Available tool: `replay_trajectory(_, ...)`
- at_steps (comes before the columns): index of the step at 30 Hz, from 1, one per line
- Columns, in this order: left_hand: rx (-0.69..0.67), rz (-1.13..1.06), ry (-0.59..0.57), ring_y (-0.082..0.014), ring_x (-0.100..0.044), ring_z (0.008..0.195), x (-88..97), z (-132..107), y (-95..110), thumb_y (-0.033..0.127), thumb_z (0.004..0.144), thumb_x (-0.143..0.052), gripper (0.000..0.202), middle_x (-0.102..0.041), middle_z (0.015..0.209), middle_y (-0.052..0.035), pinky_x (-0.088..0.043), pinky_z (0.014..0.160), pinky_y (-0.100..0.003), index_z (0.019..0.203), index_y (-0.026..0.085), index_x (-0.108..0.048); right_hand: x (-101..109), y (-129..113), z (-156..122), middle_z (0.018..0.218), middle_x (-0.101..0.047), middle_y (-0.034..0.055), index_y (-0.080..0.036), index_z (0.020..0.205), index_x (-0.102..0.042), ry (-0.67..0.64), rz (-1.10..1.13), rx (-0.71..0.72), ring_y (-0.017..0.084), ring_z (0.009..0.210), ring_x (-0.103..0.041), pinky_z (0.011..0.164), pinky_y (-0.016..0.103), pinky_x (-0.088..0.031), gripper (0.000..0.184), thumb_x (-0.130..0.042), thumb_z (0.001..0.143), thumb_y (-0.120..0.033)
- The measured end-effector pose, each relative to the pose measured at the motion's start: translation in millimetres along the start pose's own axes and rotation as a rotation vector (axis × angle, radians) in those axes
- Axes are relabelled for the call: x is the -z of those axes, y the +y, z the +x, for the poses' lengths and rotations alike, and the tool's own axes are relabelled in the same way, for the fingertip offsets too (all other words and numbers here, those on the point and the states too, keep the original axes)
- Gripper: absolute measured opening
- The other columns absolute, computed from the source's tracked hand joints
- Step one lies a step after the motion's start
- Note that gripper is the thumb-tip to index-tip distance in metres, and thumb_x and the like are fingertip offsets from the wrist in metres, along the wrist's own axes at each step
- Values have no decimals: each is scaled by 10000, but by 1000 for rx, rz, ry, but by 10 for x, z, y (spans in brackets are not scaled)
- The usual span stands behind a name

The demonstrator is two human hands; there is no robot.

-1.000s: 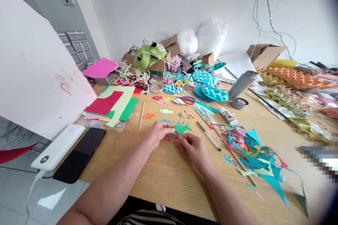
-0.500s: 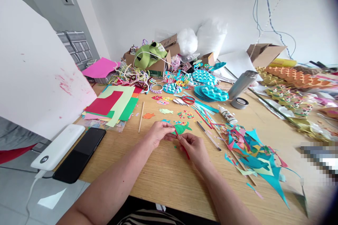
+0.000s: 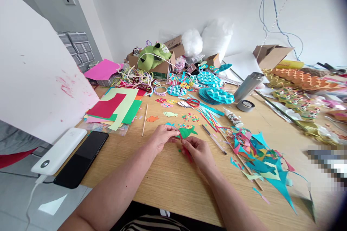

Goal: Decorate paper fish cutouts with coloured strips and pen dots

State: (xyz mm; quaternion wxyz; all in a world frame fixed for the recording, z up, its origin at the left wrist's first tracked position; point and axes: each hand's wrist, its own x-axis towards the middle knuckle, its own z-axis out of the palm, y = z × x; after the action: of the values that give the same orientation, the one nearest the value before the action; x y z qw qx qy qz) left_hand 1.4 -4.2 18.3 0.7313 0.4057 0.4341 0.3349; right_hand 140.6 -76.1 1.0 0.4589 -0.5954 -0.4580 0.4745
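A green paper fish (image 3: 187, 131) with small coloured dots lies at the middle of the wooden table (image 3: 173, 180). My left hand (image 3: 162, 136) pinches its left end, fingers closed. My right hand (image 3: 197, 150) is closed just below the fish on a thin red strip (image 3: 187, 154) that runs under its fingers to the fish's left end. Other small paper fish, orange (image 3: 152, 118) and pale green (image 3: 170, 114), lie farther back.
Coloured paper sheets (image 3: 117, 107) at left, a phone (image 3: 82, 158) and white power bank (image 3: 59, 150) at the near left edge. Paper scraps (image 3: 260, 158), a glue bottle (image 3: 233, 118), pencil (image 3: 214, 139), wooden sticks (image 3: 145, 120), teal discs (image 3: 217, 95), flask (image 3: 248, 86) and boxes to the right and back.
The hands stayed over the green fish. The red strip showed below my right hand half a second ago; now it sits more tucked under the fingers.
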Motion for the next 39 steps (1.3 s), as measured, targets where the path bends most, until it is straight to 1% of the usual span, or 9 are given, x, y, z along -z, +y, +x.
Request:
replay_trajectory(3, -13, -8, 4, -139, -610, 686, 5, 14, -18, 213, 509, -823, 224, -678, 709, -43, -501, 616, -249, 655, 120, -681, 4, -32, -8, 627, -678, 54, -161, 696, -643, -4, 56, 16, 152, 529, -589, 492, 246, -410, 420, -679, 701, -579)
replay_trajectory(6, -26, -13, -21, -137, -600, 686, 3, 26, -46, 243, 481, -839, 261, -669, 701, -43, -493, 625, -250, 655, 119, -689, -15, -48, -4, 620, -680, 56, -170, 650, -616, 4, 121, 2, 164, 543, -605, 538, 268, -453, 426, -706, 675, -585)
replay_trajectory(12, -35, -9, -77, -127, -591, 670, -18, 24, -93, 289, 483, -847, 313, -666, 709, -43, -485, 644, -254, 694, 110, -702, -59, -8, 33, 547, -638, 26, -169, 668, -601, 71, 197, -22, 174, 509, -603, 495, 269, -434, 451, -761, 608, -586)
replay_trajectory(16, -28, -16, -112, -135, -601, 671, -13, 21, -107, 303, 495, -836, 315, -669, 720, -48, -493, 655, -270, 696, 109, -691, -54, 10, 39, 596, -660, 25, -164, 675, -607, 66, 280, -8, 155, 507, -596, 520, 276, -463, 439, -787, 589, -555)
replay_trajectory(20, -17, 34, -140, -138, -600, 650, 0, 25, -115, 338, 520, -819, 324, -673, 737, -56, -461, 605, -262, 712, 114, -685, -53, 10, 35, 588, -648, 10, -163, 673, -614, 58, 293, 9, 137, 496, -573, 516, 265, -452, 417, -790, 598, -534)
replay_trajectory(27, -96, 173, -3, -98, -498, 549, -31, -4, -93, 337, 514, -803, 269, -587, 577, 2, -348, 526, -231, 598, 132, -651, -44, -1, 36, 585, -644, 11, -171, 663, -633, 31, 254, 10, 141, 507, -567, 522, 263, -439, 396, -782, 605, -533)
replay_trajectory(33, -97, 139, 79, -105, -508, 565, -31, 7, -48, 305, 498, -791, 229, -613, 588, -13, -334, 516, -222, 579, 140, -654, -15, -54, 3, 614, -669, 34, -166, 666, -657, -2, 297, -71, 157, 549, -610, 565, 274, -479, 408, -802, 570, -534)
replay_trajectory(36, -95, 144, 91, -111, -515, 573, -28, 13, -43, 303, 502, -787, 222, -625, 606, -21, -334, 512, -225, 593, 142, -664, -11, -75, -8, 653, -687, 53, -152, 699, -670, -2, 311, -99, 163, 567, -628, 580, 279, -495, 442, -805, 559, -548)
replay_trajectory(39, -102, 159, 67, -107, -502, 559, -37, 1, -49, 298, 515, -776, 200, -606, 573, -9, -335, 519, -228, 569, 148, -656, -20, -75, -6, 639, -683, 57, -152, 657, -650, 11, 300, -81, 156, 550, -618, 558, 272, -486, 445, -797, 566, -562)
